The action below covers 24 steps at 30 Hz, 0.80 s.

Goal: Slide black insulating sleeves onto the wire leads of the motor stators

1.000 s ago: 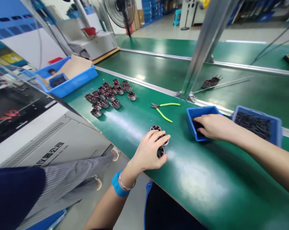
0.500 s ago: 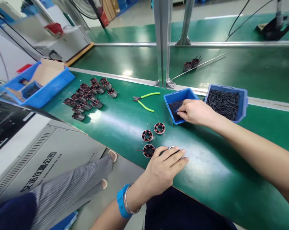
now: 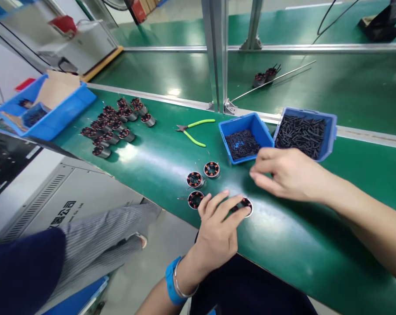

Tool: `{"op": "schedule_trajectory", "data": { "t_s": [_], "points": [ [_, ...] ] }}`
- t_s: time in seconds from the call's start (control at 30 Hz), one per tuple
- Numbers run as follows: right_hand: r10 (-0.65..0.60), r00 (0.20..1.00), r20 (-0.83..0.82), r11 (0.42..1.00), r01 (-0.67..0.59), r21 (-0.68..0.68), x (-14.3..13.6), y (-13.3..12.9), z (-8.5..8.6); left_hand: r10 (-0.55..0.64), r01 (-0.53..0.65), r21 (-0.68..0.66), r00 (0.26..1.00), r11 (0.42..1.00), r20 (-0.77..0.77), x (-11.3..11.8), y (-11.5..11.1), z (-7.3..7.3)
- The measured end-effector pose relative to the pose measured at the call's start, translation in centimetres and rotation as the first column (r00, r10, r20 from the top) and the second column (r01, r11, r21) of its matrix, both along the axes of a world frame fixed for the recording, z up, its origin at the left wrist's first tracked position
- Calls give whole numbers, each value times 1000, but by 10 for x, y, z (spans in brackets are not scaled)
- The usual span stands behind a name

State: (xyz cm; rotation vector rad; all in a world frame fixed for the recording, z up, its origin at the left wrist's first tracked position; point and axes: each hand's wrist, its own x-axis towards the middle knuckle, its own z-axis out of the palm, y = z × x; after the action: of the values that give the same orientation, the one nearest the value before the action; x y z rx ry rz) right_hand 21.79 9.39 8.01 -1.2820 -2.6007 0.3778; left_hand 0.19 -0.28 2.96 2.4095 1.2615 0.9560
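On the green table [image 3: 158, 146], rests spread fingers of the left hand [image 3: 219, 234] over one ring [image 3: 249, 202]; near the blue bin [image 3: 262, 131], holds right hand [image 3: 288, 173] pinched narrow, cannot tell on what. Has three rings [image 3: 199, 182] just left with thin wires, probably unfinished, plus a cluster [image 3: 110, 127] far left, progress unclear.

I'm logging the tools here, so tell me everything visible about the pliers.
The pliers have slim, bright yellow-green handles and a small dark head that looks like metal. They lie flat on the green table, handles spread wide, head pointing toward the coil cluster, handle ends toward the nearest blue bin. Only the table touches them.
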Motion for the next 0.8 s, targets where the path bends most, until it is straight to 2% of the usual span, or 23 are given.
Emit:
{"op": "schedule_trajectory", "data": {
  "t_s": [0.1,0.17,0.3,0.37,0.43,0.5,0.63,0.8],
  "points": [
    [168,985,-27,984,-169,-55,0,-33,0,85,-78,-47,981,996,172,4,5,12],
    [204,978,-49,976,-207,-67,-1,-48,0,89,-78,-57,973,995,212,10,8,18],
    [132,965,-225,990,-139,-18,1,-64,-2,57,-13,-131,941,991,333,22,8,18],
    [57,905,-421,997,-75,-26,3,-69,-6,98,-3,-220,901,975,422,25,5,14],
    [-19,814,-581,995,-41,-91,6,-72,-12,138,2,-290,877,957,461,26,4,11],
    [-112,770,-628,985,0,-174,9,-71,-20,149,-23,-295,898,955,414,29,5,7],
    [-318,761,-565,941,184,-283,16,-62,-35,153,-107,-217,967,970,206,38,16,-3],
    [-283,808,-517,947,151,-283,16,-56,-44,132,-73,-261,968,962,213,46,23,-14]
  ]
}}
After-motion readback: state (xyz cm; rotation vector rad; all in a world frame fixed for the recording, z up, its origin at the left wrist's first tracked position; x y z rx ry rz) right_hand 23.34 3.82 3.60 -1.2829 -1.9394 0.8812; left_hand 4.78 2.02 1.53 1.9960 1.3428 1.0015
